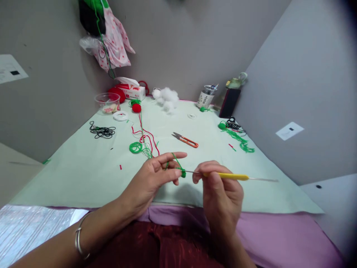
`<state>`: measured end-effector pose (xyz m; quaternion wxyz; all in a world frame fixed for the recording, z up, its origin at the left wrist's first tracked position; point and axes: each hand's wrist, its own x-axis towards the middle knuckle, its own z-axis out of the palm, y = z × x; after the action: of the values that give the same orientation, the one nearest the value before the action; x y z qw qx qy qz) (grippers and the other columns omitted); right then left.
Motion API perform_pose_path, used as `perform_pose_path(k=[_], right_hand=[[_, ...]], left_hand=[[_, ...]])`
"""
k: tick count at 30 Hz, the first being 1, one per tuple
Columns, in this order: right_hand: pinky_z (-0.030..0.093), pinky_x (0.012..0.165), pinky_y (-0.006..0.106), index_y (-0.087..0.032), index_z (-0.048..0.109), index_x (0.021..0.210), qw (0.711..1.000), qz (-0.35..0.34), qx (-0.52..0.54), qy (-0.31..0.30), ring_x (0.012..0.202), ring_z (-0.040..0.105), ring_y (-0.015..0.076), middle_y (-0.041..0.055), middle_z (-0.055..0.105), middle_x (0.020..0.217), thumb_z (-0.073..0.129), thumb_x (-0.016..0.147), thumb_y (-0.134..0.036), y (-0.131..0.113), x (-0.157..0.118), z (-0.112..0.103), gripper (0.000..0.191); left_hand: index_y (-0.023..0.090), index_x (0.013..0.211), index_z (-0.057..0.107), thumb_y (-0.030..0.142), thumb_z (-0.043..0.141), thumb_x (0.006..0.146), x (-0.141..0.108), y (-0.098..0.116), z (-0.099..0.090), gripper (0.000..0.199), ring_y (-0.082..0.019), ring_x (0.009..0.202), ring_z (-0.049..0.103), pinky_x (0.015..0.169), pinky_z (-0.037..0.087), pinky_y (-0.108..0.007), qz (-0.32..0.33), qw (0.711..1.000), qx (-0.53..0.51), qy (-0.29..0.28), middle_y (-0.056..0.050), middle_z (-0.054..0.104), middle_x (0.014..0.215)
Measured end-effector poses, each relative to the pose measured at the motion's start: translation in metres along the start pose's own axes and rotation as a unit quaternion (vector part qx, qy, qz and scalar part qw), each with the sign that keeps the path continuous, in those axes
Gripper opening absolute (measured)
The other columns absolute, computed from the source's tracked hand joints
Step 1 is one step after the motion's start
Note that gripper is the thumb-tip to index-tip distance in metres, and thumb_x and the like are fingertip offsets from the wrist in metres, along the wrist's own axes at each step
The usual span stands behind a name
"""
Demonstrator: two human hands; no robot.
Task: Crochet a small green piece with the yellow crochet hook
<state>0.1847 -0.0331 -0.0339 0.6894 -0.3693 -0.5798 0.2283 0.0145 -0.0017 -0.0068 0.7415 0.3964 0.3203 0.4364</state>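
My left hand (160,171) pinches a small green crochet piece (183,173) between thumb and fingers. A strand of green yarn (177,160) runs from that piece up over the raised index finger. My right hand (221,190) grips a crochet hook (231,176) by its yellow handle, like a pen. The hook's thin metal shaft points left, and its tip meets the green piece. A second metal end sticks out to the right of the handle. Both hands are held above the front of the table, and stitch detail is too small to make out.
Orange thread snips (189,141) lie beyond the hands. Left of them are a green yarn coil (135,147), a red yarn ball (136,108) and black cord (102,130). White stuffing (169,98) sits at the back; green yarn strands (242,141) and a phone (230,103) are right.
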Motion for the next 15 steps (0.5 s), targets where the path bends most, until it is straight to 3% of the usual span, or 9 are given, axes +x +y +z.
perform_pose_path(k=[4, 7, 10, 12, 15], right_hand=[[0.058, 0.067, 0.033, -0.025, 0.078, 0.103, 0.999, 0.006, -0.026, -0.021, 0.073, 0.067, 0.0167, 0.0027, 0.074, 0.086, 0.059, 0.103, -0.017, 0.002, -0.001, 0.005, 0.020], [0.060, 0.070, 0.033, -0.029, 0.078, 0.115, 0.986, -0.079, -0.144, -0.031, 0.080, 0.071, 0.0179, 0.0029, 0.075, 0.091, 0.062, 0.101, -0.013, 0.006, -0.010, 0.007, 0.027], [0.062, 0.074, 0.033, -0.032, 0.077, 0.127, 0.953, -0.182, -0.239, -0.035, 0.091, 0.074, 0.0200, 0.0059, 0.076, 0.107, 0.067, 0.097, -0.009, 0.009, -0.016, 0.005, 0.039], [0.061, 0.074, 0.033, -0.031, 0.077, 0.124, 0.963, -0.160, -0.212, -0.031, 0.090, 0.073, 0.0190, 0.0051, 0.076, 0.103, 0.065, 0.097, -0.007, 0.008, -0.014, 0.003, 0.037], [0.057, 0.069, 0.031, -0.028, 0.079, 0.110, 0.994, -0.050, -0.096, 0.000, 0.078, 0.068, 0.0162, 0.0015, 0.073, 0.087, 0.060, 0.101, -0.010, 0.002, -0.006, 0.002, 0.028]], left_hand=[[0.025, 0.116, 0.083, 0.025, 0.089, 0.080, -0.001, -0.006, 0.002, 0.036, -0.012, 0.076, 0.058, 0.077, 0.046, -0.026, 0.034, 0.999, 0.032, 0.009, 0.003, 0.064, 0.082], [0.027, 0.118, 0.082, 0.027, 0.091, 0.079, -0.001, -0.010, 0.004, 0.040, -0.013, 0.082, 0.058, 0.079, 0.045, -0.025, 0.039, 0.999, 0.011, 0.035, 0.002, 0.066, 0.084], [0.025, 0.121, 0.082, 0.028, 0.091, 0.080, 0.001, -0.010, 0.005, 0.042, -0.012, 0.079, 0.057, 0.078, 0.045, -0.024, -0.014, 0.999, -0.032, 0.020, 0.001, 0.068, 0.085], [0.022, 0.117, 0.084, 0.028, 0.091, 0.079, 0.003, -0.008, 0.003, 0.039, -0.011, 0.076, 0.055, 0.075, 0.045, -0.023, -0.044, 0.998, -0.052, 0.012, 0.000, 0.069, 0.089], [0.023, 0.111, 0.086, 0.026, 0.091, 0.078, 0.004, -0.005, 0.000, 0.033, -0.008, 0.073, 0.053, 0.073, 0.044, -0.022, -0.028, 0.998, -0.047, 0.027, 0.001, 0.068, 0.093]])
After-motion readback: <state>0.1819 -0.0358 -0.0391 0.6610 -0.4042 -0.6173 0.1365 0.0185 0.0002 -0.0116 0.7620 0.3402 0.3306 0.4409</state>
